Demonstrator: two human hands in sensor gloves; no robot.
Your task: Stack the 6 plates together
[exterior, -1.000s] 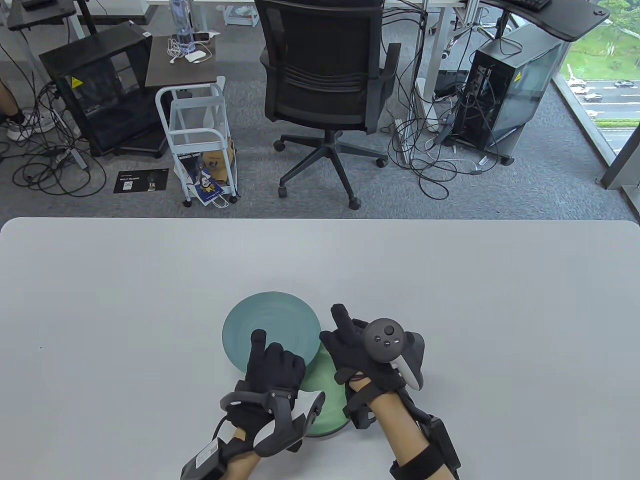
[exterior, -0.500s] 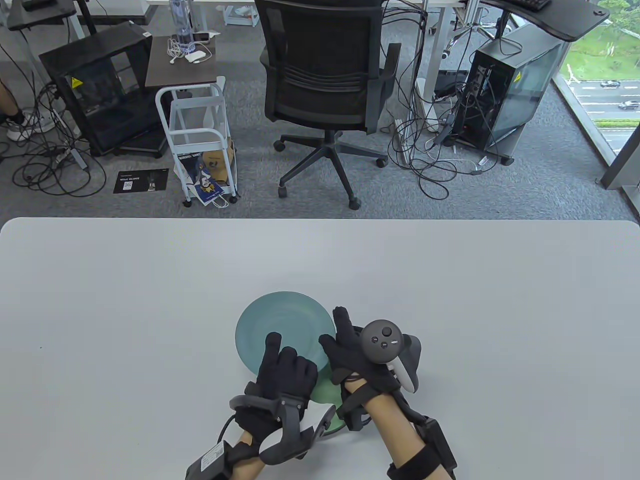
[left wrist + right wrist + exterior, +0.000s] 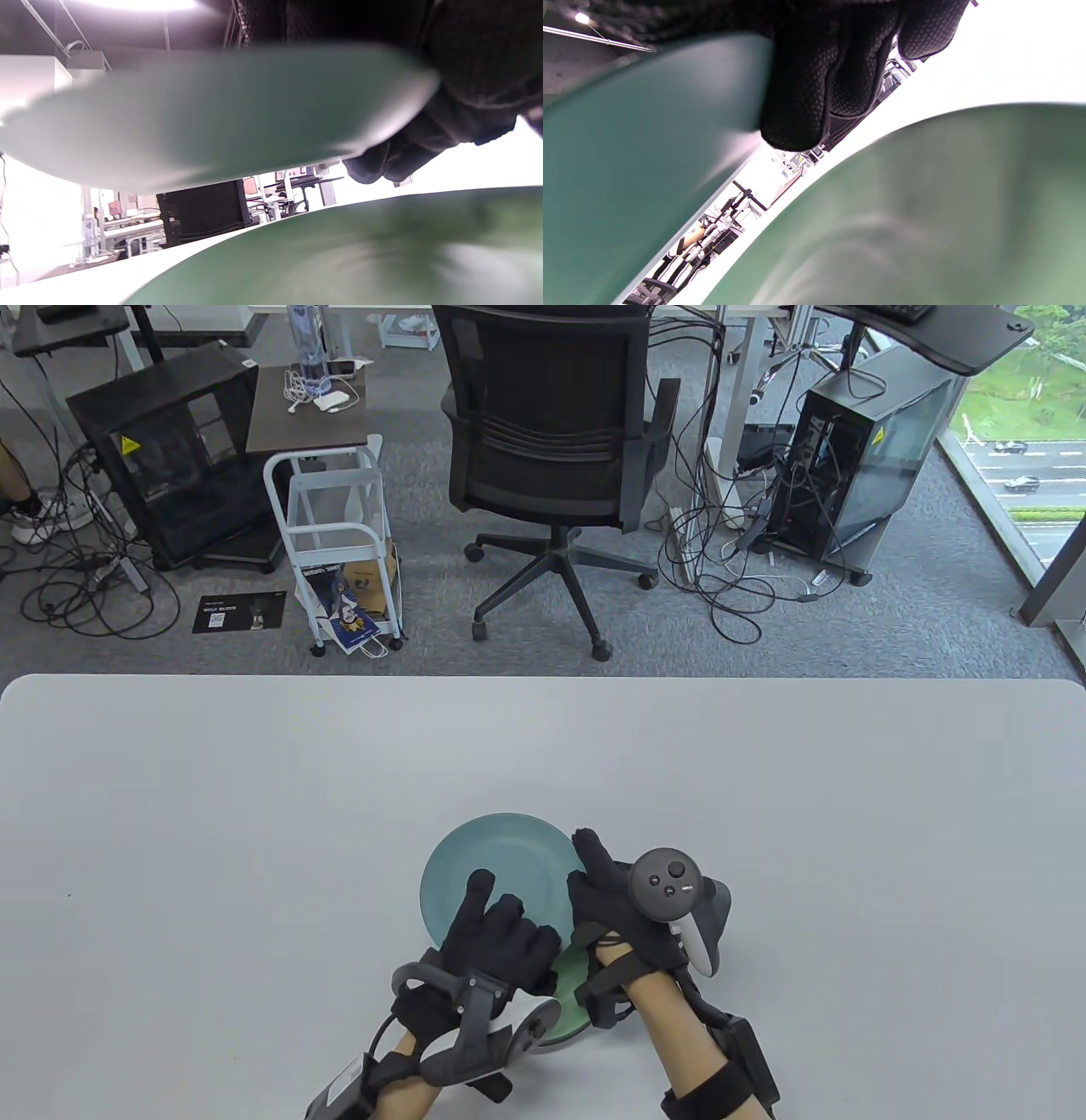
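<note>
A teal-blue plate [image 3: 501, 865] is held by both hands a little above a green plate [image 3: 570, 1010] that lies on the white table [image 3: 254, 814] near its front edge. My left hand [image 3: 501, 933] grips the teal plate's near rim, with one finger stretched across its top. My right hand [image 3: 607, 899] grips its right rim. The left wrist view shows the teal plate's underside [image 3: 203, 114] over the green plate [image 3: 360, 254] with a gap between them. The right wrist view shows my fingers [image 3: 814, 84] under the teal plate [image 3: 628, 148], above the green plate [image 3: 925, 212]. The hands hide anything under the green plate.
A black office chair [image 3: 551, 432] stands beyond the table's far edge, and a white wire cart [image 3: 339, 543] stands on the floor to its left.
Both hands have carried the teal plate to the right and toward me. It now covers more of the green plate.
</note>
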